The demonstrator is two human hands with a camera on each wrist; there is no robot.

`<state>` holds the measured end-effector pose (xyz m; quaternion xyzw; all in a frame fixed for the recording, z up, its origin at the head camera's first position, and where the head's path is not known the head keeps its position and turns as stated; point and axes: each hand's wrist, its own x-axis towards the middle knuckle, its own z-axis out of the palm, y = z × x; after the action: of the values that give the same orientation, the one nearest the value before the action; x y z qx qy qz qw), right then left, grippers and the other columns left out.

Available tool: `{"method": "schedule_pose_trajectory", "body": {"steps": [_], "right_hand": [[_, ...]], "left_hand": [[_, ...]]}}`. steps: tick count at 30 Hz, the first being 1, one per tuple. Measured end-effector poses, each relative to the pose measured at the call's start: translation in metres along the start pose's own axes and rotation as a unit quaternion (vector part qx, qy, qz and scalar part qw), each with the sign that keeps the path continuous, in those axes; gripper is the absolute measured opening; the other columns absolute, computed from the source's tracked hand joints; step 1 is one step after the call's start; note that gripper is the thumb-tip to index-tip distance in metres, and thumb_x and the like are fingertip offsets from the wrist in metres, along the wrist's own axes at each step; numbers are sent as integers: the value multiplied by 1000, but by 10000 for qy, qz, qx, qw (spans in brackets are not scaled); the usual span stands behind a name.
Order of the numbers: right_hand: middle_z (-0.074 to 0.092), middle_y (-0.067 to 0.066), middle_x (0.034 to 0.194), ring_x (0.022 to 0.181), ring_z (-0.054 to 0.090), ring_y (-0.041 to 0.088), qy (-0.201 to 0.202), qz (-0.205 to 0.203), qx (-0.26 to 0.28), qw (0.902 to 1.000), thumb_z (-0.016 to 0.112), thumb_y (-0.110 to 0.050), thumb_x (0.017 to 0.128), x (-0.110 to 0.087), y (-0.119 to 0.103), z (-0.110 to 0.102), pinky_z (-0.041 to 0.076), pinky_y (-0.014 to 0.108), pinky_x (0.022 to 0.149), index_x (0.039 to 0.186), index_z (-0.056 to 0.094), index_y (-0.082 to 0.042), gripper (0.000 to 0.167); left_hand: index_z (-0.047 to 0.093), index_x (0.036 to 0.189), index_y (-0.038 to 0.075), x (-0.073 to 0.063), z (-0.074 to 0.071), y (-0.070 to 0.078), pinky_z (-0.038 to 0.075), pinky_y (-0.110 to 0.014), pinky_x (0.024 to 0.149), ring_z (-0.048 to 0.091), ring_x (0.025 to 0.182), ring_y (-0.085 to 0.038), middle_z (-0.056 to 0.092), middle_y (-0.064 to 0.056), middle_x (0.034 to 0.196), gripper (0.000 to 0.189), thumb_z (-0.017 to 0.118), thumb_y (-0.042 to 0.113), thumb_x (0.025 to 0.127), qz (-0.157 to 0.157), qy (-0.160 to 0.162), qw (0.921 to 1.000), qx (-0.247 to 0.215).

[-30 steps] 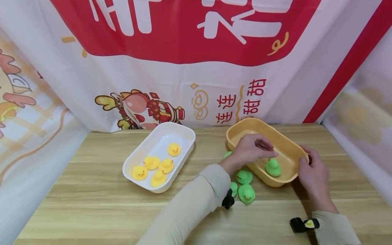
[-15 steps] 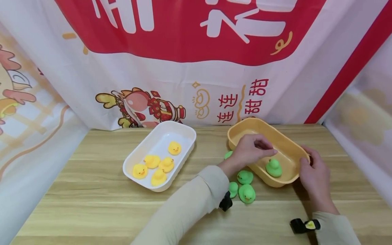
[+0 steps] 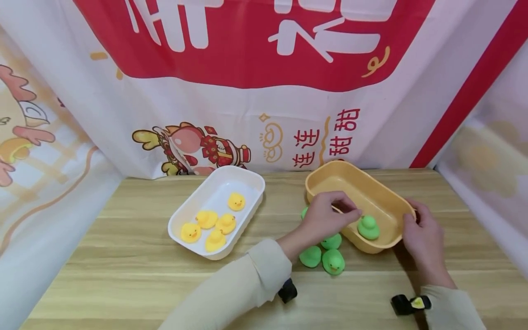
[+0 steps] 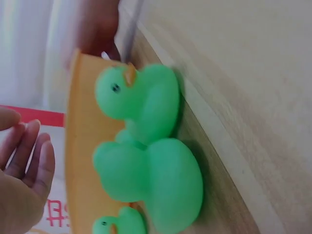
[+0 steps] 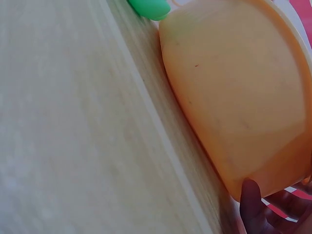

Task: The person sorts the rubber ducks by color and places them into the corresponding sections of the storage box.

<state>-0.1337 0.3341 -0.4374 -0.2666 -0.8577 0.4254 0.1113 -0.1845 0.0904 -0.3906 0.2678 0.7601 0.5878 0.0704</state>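
One green rubber duck (image 3: 368,228) sits inside the orange plastic tub (image 3: 383,195), toward its near end. Above the tub's left side hovers my left hand (image 3: 323,215), its fingers loosely bent with nothing between them; the left wrist view shows its relaxed fingers (image 4: 29,156). My right hand (image 3: 425,240) grips the tub's right end, thumb (image 5: 251,200) on the near side and fingers behind. Several more green ducks lie on the table left of the tub, among them a near duck (image 3: 333,262) and another duck (image 3: 310,256). My left forearm partly hides this group.
A white tub (image 3: 224,188) stands to the left, holding several yellow rubber ducks (image 3: 226,223). Both tubs rest on a wood-grain table (image 3: 136,256). A printed cloth (image 3: 231,105) hangs behind, with more cloth at both sides.
My left hand has drawn back left and slightly toward me, away from above the duck in the orange tub. The right hand has kept its place on the tub.
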Motion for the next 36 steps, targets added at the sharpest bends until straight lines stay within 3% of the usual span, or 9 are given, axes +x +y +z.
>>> {"method": "schedule_pose_trajectory", "body": {"steps": [5,7,12,17,22,25,29,32,36], "right_hand": [[54,23,160,140,53,38,-19,-14,13,10000,38,-31,111,1,0,0,47,38,99,164,46,-16,55],[54,23,160,140,53,38,-7,-6,25,10000,38,-31,111,0,0,0,46,36,98,163,46,-17,55],[54,23,160,140,54,38,4,1,33,10000,38,-31,111,0,-1,1,46,34,97,163,47,-16,55],[54,25,159,139,53,39,11,-45,52,10000,37,-30,111,1,-2,2,48,44,104,163,47,-13,55],[55,24,158,139,53,38,61,4,83,9999,38,-30,111,1,-1,2,46,37,99,162,47,-14,55],[54,23,160,141,53,38,34,21,113,9999,37,-30,110,1,-1,2,46,36,100,163,47,-15,55],[54,21,161,141,53,36,5,25,116,9999,37,-30,110,1,-1,2,46,32,98,163,47,-15,55],[53,22,162,142,52,38,-34,35,135,9999,37,-31,111,1,0,1,48,40,105,163,45,-15,56],[50,23,164,144,50,40,-75,53,146,9999,35,-31,111,2,1,1,45,57,116,165,43,-14,57]], "left_hand": [[78,91,12,-16,-10,9,57,-16,75,63,81,3,76,6,89,9,82,18,95,-248,288,9993,38],[77,92,13,-22,-15,8,57,-16,78,63,83,3,76,5,91,9,81,19,96,-356,393,9985,111],[77,96,11,-33,-27,-6,57,-17,77,64,89,-2,76,1,94,4,79,14,97,-457,783,9952,367],[76,97,7,-39,-36,-24,58,-20,78,71,96,-20,78,-8,98,5,79,6,93,-566,1193,9895,591],[74,103,2,-42,-38,-36,64,-31,83,72,104,-32,77,-14,107,14,80,2,91,-606,1332,9864,747],[74,107,2,-43,-37,-38,65,-41,88,71,106,-32,75,-14,111,20,82,2,89,-551,1435,9846,829],[73,112,3,-42,-34,-40,61,-44,95,67,109,-31,71,-13,114,30,86,4,86,-519,1591,9806,1019],[71,117,2,-40,-33,-41,58,-40,98,65,112,-31,68,-13,118,38,88,7,83,-689,1599,9782,1134],[71,120,2,-38,-31,-45,57,-37,97,64,111,-28,67,-12,119,42,89,11,83,-1122,1319,9784,1133]]}}
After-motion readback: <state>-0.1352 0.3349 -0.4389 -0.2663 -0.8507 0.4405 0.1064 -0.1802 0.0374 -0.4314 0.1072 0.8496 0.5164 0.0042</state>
